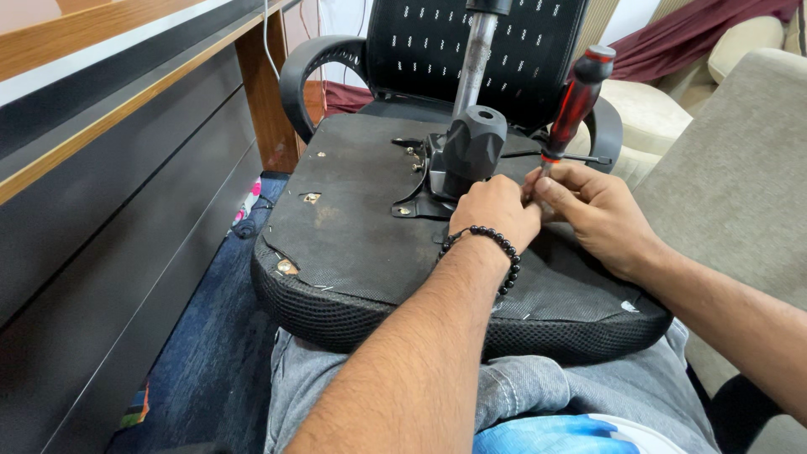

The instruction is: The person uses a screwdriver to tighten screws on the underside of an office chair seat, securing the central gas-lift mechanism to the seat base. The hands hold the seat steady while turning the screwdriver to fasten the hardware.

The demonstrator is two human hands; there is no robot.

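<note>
Jeans (588, 391) on the person's lap are filling the bottom of the frame, and an upturned office chair seat (353, 235) is resting on them, its black underside facing up. Just above centre, the left hand (496, 210) is lying curled into a loose fist on the seat's underside, a string of black beads (504, 248) sitting around its wrist; whether anything is held inside the fist cannot be told. Touching it from the right, the right hand (593, 210) is pinching its fingertips together around the shaft of a screwdriver (576, 101), just below the handle. That screwdriver, with a red and black handle, is standing nearly upright, leaning toward the upper right, its tip hidden behind the hands. Just left of the hands, a dark grey plastic cover (472, 147) is sitting on the metal bracket (424, 189) bolted to the seat, and a silver column (476, 55) is rising from it toward the top edge. Behind, the mesh backrest (420, 42) and curved armrest (315, 76) are lying in the upper middle. A dark cabinet (109, 219) is running along the left side, blue carpet (218, 336) below it, and a beige sofa (731, 185) is filling the right.
</note>
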